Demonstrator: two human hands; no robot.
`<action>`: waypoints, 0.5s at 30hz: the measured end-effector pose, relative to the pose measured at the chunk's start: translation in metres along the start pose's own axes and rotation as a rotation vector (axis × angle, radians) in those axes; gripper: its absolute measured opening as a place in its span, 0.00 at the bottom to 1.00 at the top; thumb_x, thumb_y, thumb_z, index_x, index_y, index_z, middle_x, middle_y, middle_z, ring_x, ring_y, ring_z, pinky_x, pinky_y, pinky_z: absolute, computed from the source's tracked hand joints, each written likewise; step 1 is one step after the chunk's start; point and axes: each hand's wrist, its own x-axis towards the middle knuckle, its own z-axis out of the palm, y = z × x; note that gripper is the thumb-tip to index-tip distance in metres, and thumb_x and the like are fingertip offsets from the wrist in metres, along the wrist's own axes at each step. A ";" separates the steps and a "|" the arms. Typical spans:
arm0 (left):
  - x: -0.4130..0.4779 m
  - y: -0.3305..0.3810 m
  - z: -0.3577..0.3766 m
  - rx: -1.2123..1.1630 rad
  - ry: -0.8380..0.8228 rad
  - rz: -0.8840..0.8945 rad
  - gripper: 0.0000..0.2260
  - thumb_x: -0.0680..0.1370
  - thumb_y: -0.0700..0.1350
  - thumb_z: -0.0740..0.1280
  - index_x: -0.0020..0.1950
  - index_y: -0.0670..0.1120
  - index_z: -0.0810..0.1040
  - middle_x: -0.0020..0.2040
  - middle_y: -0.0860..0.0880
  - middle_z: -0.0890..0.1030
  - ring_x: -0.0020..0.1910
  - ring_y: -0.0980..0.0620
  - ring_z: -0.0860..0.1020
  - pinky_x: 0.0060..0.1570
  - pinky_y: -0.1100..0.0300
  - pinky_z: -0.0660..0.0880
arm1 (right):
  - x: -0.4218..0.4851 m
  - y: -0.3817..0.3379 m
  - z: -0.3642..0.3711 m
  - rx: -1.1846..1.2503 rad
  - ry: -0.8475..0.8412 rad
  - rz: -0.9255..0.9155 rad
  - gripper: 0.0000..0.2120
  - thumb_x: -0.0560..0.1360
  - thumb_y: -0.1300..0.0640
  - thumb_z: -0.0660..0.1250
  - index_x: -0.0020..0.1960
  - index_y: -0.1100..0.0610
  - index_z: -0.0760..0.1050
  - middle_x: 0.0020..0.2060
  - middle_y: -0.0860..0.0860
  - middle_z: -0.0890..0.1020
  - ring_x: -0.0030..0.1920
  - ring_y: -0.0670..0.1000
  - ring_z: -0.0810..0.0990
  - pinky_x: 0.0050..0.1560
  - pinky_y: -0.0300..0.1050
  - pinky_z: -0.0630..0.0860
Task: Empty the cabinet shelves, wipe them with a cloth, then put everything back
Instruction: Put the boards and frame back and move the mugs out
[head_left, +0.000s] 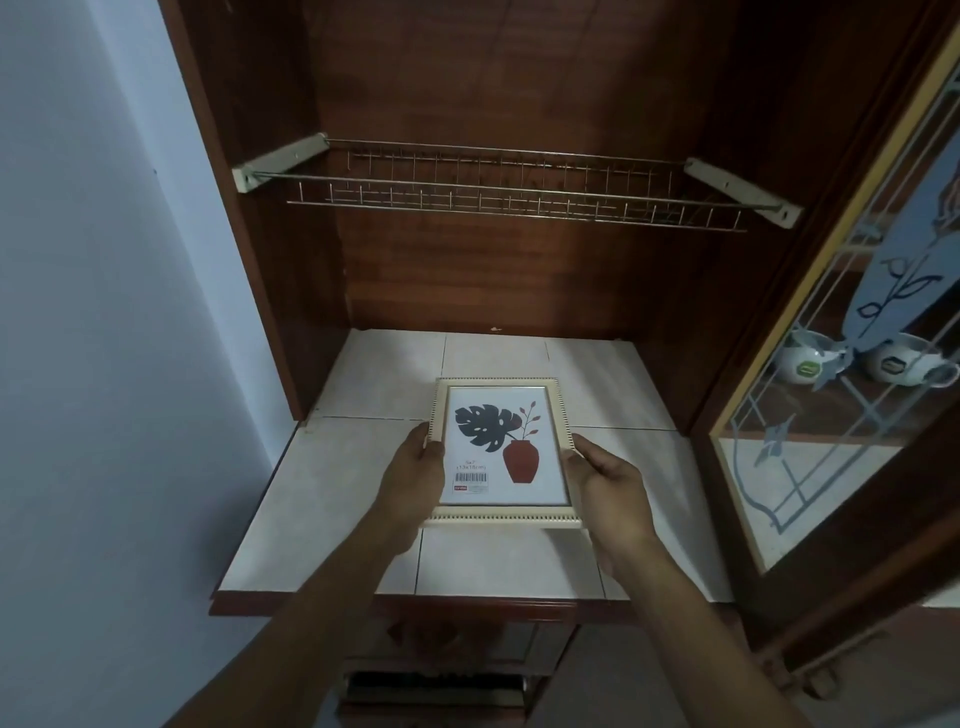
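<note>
One picture frame at centre, gripped by two hands: left hand, right hand. One wire rack across the upper middle. Two white cups at right, behind one glass door.

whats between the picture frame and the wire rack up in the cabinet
In the head view, only bare tiled shelf and wood back panel separate the picture frame from the wire rack.
</note>
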 end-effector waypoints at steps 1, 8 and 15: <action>-0.001 0.001 0.000 -0.017 0.007 -0.003 0.13 0.83 0.51 0.57 0.65 0.53 0.73 0.56 0.51 0.82 0.47 0.49 0.84 0.45 0.52 0.82 | -0.001 -0.001 0.000 -0.002 -0.001 -0.016 0.13 0.81 0.57 0.62 0.63 0.51 0.79 0.47 0.46 0.86 0.46 0.47 0.86 0.49 0.45 0.82; -0.012 0.017 -0.001 0.014 0.055 0.045 0.13 0.83 0.52 0.56 0.65 0.53 0.74 0.57 0.52 0.82 0.48 0.49 0.84 0.51 0.47 0.81 | -0.009 -0.007 -0.003 -0.023 -0.051 0.013 0.17 0.80 0.52 0.62 0.68 0.44 0.74 0.49 0.45 0.86 0.47 0.50 0.86 0.52 0.55 0.82; -0.041 0.029 -0.010 0.035 0.085 0.056 0.15 0.84 0.53 0.54 0.65 0.52 0.74 0.57 0.52 0.81 0.50 0.48 0.82 0.55 0.46 0.79 | -0.039 -0.018 0.002 -0.064 -0.049 -0.041 0.16 0.82 0.52 0.59 0.69 0.45 0.73 0.48 0.48 0.86 0.41 0.51 0.84 0.26 0.38 0.73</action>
